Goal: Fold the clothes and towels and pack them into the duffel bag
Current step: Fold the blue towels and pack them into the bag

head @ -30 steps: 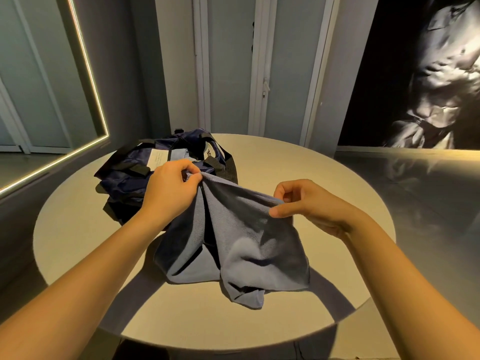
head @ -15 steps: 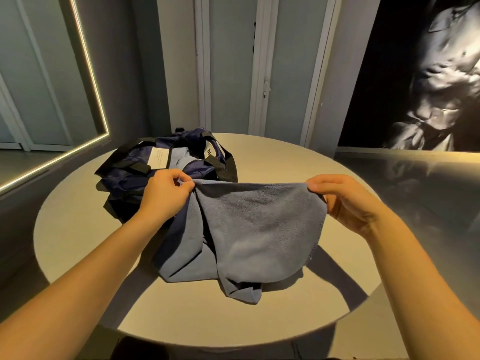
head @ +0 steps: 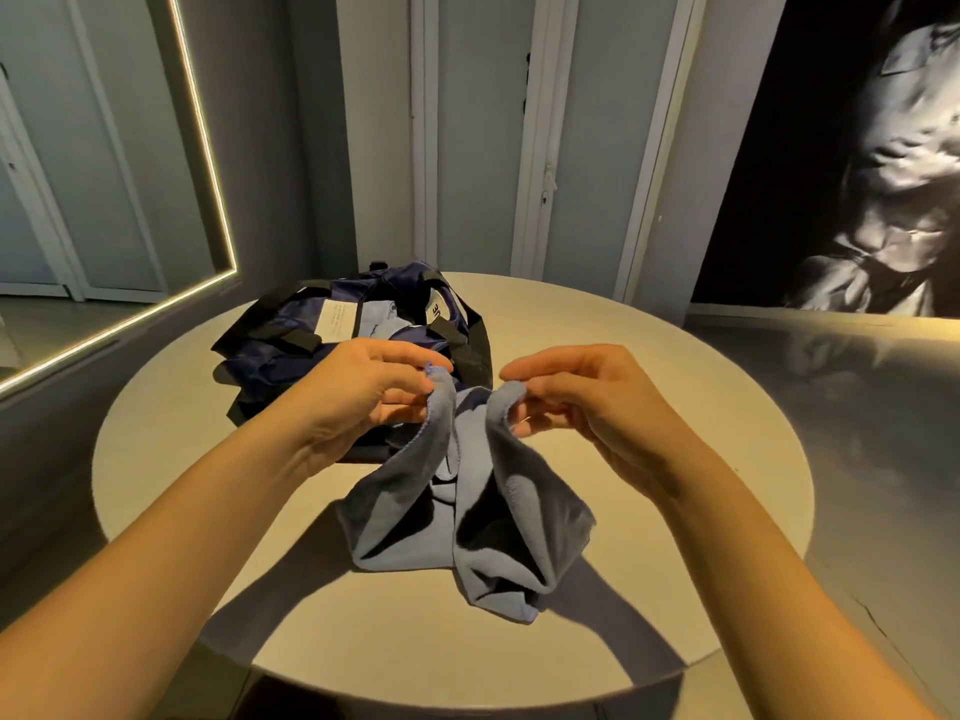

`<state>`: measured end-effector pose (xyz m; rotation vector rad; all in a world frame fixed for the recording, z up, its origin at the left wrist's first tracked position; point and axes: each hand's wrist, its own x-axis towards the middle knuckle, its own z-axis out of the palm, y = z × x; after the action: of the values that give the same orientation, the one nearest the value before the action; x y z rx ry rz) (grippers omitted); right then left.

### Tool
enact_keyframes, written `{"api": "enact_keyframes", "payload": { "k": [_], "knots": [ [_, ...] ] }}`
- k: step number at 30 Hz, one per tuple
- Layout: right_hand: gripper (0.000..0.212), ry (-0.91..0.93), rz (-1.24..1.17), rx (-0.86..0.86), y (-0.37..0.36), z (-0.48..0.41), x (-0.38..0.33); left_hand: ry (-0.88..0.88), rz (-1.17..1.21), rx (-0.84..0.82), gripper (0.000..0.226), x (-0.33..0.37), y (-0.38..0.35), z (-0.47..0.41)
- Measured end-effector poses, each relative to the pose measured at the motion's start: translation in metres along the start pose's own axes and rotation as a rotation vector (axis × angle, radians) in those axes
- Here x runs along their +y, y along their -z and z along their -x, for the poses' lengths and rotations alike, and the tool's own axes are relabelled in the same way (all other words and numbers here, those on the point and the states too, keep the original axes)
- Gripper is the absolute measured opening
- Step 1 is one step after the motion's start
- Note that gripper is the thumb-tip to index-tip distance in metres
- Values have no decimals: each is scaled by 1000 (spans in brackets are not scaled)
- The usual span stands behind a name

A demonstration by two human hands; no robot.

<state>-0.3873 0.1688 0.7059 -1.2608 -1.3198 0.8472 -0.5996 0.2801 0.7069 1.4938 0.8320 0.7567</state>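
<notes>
A dim room with pale doors behind; a round surface fills the middle of the frame. The dark bag lies open at its upper left, something pale blue already inside. The blue towel hangs at centre, its lower folds bunched on the surface. The left hand pinches one top corner; the right hand, just beside it, pinches another part of the edge.

Both pinches look light and close to the hem, so a tug could pull a corner free. The cloth is twisted between the hands; folded like this, it would likely come out lopsided and bulky, and pack badly into the bag.
</notes>
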Motion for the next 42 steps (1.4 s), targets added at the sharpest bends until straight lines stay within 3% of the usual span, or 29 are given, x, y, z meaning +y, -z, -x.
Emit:
{"api": "enact_keyframes", "payload": {
  "k": [6, 10, 15, 17, 21, 26, 31, 34, 42],
  "knots": [
    [21, -3, 91, -102, -12, -6, 6, -41, -35, 51, 16, -9, 0, 12],
    [13, 3, 358, -36, -15, -8, 25, -151, -315, 112, 12, -49, -5, 20],
    [5, -87, 305, -8, 3, 2, 44, -197, -554, -179, 9, -88, -7, 44],
    [5, -84, 258, 8, 6, 5, 47, -236, -650, -216, 24, -96, -18, 54],
    [7, -54, 195, 21, 9, 8, 48, -432, -911, 12, 51, -120, -47, 63],
    [9, -1, 167, -26, 13, 14, 45, -449, -699, 134, 13, -129, -52, 57],
    [14, 44, 199, -117, 16, 24, 33, -293, -326, 253, 11, -96, -30, 55],
    [11, 114, 260, -159, 4, 25, 19, -256, -124, 244, 7, -64, -25, 58],
    [11, 249, 325, -183, -29, 16, 8, -266, -62, 136, 9, -37, -31, 64]
  ]
}}
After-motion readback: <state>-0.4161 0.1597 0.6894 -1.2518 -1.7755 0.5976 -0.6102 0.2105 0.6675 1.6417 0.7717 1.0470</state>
